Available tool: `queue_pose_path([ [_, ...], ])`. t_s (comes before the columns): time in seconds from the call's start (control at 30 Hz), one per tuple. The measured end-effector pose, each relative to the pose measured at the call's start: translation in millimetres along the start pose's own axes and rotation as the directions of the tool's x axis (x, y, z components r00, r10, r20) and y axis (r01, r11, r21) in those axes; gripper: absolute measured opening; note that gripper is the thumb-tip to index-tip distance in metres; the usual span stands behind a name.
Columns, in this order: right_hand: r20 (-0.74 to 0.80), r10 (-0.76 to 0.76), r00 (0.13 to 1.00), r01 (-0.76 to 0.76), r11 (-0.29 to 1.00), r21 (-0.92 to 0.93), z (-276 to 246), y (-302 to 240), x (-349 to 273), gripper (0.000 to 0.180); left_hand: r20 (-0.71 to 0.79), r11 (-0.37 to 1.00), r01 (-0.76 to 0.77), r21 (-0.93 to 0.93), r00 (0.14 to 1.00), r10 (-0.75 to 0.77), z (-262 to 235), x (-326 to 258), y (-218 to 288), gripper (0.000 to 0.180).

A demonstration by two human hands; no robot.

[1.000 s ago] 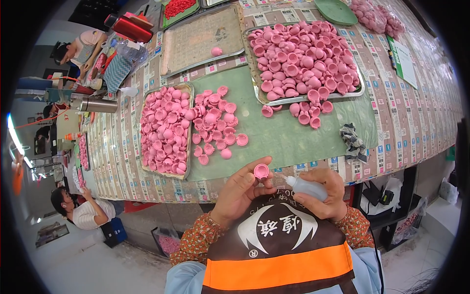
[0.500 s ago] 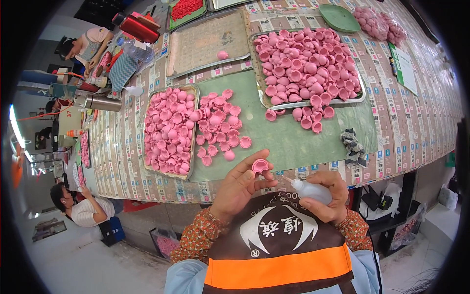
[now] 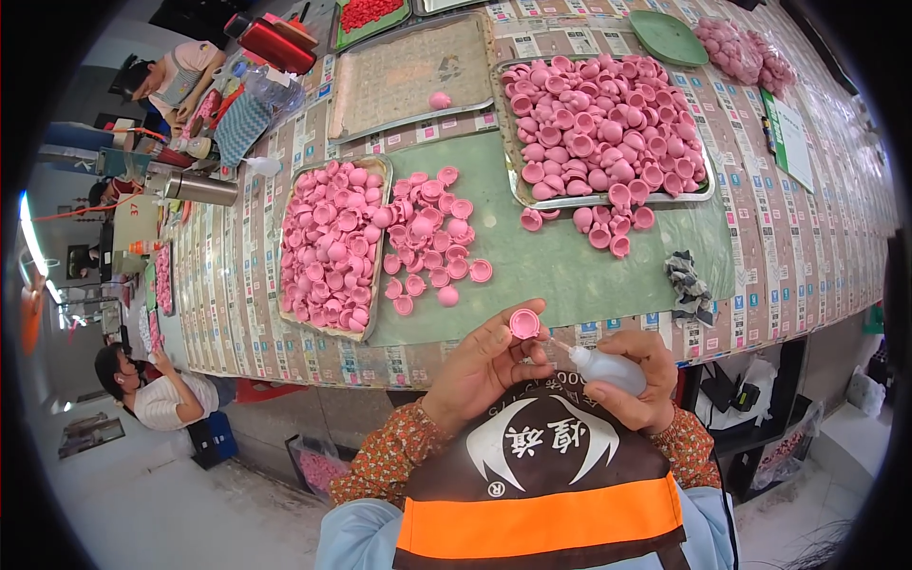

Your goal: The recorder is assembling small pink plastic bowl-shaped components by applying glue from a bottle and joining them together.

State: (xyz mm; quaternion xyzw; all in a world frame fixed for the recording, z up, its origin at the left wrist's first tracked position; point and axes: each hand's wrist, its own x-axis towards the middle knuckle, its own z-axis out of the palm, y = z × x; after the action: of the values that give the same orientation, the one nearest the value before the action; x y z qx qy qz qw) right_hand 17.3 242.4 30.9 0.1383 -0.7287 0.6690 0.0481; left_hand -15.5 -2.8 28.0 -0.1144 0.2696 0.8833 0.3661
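Observation:
My left hand (image 3: pixel 480 369) pinches a small pink half-shell (image 3: pixel 524 325) between thumb and fingers, its round hollow side facing up. Wrapped in my right hand (image 3: pixel 650 380) is a translucent squeeze bottle (image 3: pixel 608 369), tilted so its thin nozzle points left toward the shell without touching it. Beyond my left hand, loose pink half-shells (image 3: pixel 434 237) lie on a green mat (image 3: pixel 570 275). To their left a tray (image 3: pixel 378 256) is heaped with similar shells. A larger metal tray (image 3: pixel 708 180) farther right holds another heap, with several spilled in front.
A nearly bare tray (image 3: pixel 399 81) holding one pink piece lies at the back. A crumpled grey cloth (image 3: pixel 686 285) rests on the right. A green plate (image 3: pixel 668 38), bagged pink pieces (image 3: pixel 730 49), a red flask (image 3: pixel 271 43) and a steel flask (image 3: pixel 201 188) stand around. Other people work at left.
My left hand has shifted slightly to the right and turned the pink half-shell so its round opening shows more fully. The right hand with the bottle has barely moved.

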Motion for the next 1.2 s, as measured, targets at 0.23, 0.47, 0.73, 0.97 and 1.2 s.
queue_pose_path([
  [0.23,0.061,-0.028,0.998,0.034,0.995,-0.092,-1.6,-3.2,6.4,0.043,0.009,0.999,0.020,-0.029,1.000,-0.020,-2.4,0.1,-5.5,0.060],
  [0.47,0.110,-0.134,0.985,0.151,0.974,-0.167,2.5,-4.8,14.6,0.041,-0.019,0.999,0.038,0.018,0.999,-0.037,0.0,-0.4,-6.8,0.060],
  [0.73,0.137,-0.114,0.984,0.137,0.976,-0.172,1.2,-11.6,18.7,0.038,-0.021,0.998,0.051,0.045,0.999,-0.051,0.5,-0.9,-7.1,0.058],
  [0.97,0.132,-0.103,0.986,0.123,0.980,-0.154,3.0,-8.4,17.4,0.036,-0.038,0.996,0.067,0.055,0.997,-0.065,-0.1,-1.4,-7.4,0.058],
  [1.2,0.147,-0.092,0.985,0.116,0.979,-0.166,2.4,-10.4,17.8,0.035,-0.059,0.994,0.079,0.074,0.995,-0.075,4.0,-1.8,-6.2,0.059],
])
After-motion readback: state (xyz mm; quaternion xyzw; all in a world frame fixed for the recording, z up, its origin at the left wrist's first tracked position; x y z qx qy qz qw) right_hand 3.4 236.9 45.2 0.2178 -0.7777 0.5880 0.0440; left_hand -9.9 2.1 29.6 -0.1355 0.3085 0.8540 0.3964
